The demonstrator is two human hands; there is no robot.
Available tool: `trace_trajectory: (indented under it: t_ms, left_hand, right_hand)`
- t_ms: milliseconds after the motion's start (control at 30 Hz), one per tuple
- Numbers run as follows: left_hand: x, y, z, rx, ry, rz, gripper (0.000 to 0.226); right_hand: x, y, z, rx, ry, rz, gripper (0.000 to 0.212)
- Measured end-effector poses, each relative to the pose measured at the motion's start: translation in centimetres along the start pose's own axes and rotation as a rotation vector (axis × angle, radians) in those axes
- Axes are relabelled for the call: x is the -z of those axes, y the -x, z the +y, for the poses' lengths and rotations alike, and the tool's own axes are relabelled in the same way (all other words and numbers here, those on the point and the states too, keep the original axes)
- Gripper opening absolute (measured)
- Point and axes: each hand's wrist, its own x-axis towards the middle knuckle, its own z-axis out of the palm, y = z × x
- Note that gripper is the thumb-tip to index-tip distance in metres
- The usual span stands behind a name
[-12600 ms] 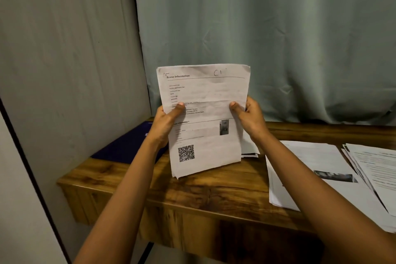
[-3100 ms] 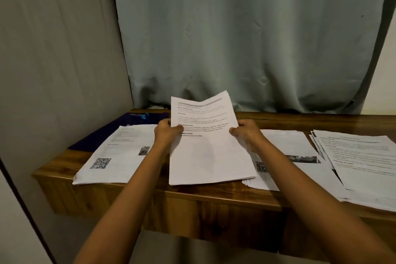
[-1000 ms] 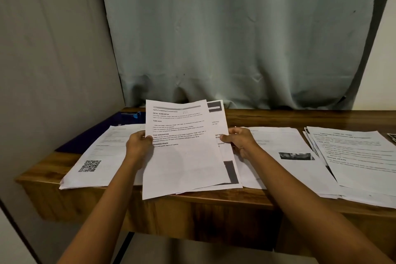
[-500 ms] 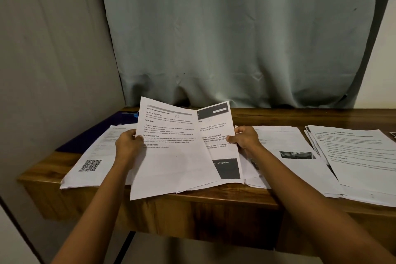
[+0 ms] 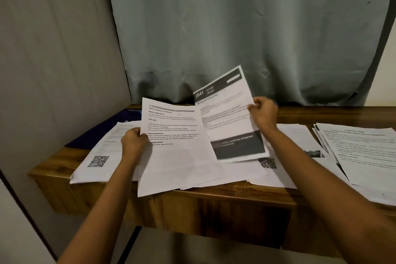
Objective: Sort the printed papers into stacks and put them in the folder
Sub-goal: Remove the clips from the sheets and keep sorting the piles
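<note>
A: What have we got in our hands?

B: Our left hand (image 5: 133,143) is closed on the left edge of a text sheet (image 5: 175,148) with bold headings. Its lower part droops over the front edge of the table (image 5: 214,199), and more sheets lie under it.

A: And the other one?

B: Our right hand (image 5: 264,111) pinches the right edge of a dark-banded sheet (image 5: 230,113), thumb and fingers shut on the paper. That sheet is lifted and tilted, its top corner pointing to about 1 o'clock against the curtain (image 5: 235,28). It has a dark strip across the top and a dark block at the bottom. Its print is blurred; we cannot read it.

A: Where do the other papers sit?

B: At 9 o'clock from the text sheet lies a stack with a QR code (image 5: 98,161), flat on the table, partly under our left wrist. At 3 o'clock there is a middle stack (image 5: 295,139) with a second QR code near its front and a small dark photo. Farther out at 3 o'clock, at the frame's edge, a fanned pile of text pages (image 5: 364,152) overlaps it.

A: The folder?

B: A dark blue folder (image 5: 100,133) lies at about 10 o'clock, in the table's far left corner by the wall (image 5: 53,60), with the QR stack partly over it.
</note>
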Motion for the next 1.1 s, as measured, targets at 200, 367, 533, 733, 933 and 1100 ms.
trace_trajectory:
  t_ms: [200,367,533,733,933,1100]
  left_hand:
    - [-0.8,1.0,0.5,-0.008,0.022,-0.030,0.024]
    - [-2.0,2.2,1.1,0.001,0.059,-0.083,0.031]
    - [-2.9,2.8,2.1,0.049,0.070,-0.073,0.034]
    - [-3.2,3.5,2.9,0.030,0.051,-0.122,0.051]
    - [-3.5,4.3,3.4,-0.038,-0.040,-0.142,0.054]
    - [-3.8,4.1,3.3,-0.044,-0.086,-0.131,0.053]
  right_hand:
    - [3.6,-3.8,-1.8,0.036,-0.134,0.293,0.017]
    - [4.0,-4.6,-1.1,-0.066,-0.186,0.188,0.006]
    - [0.6,-0.9,0.3,-0.159,-0.029,-0.075,0.006]
    - [-3.8,3.8,1.2,-0.184,-0.013,-0.229,0.009]
    - [-5.8,5.7,0.6,-0.247,-0.017,-0.273,0.013]
    - [-6.5,5.9,1.1,-0.107,0.096,-0.445,0.012]
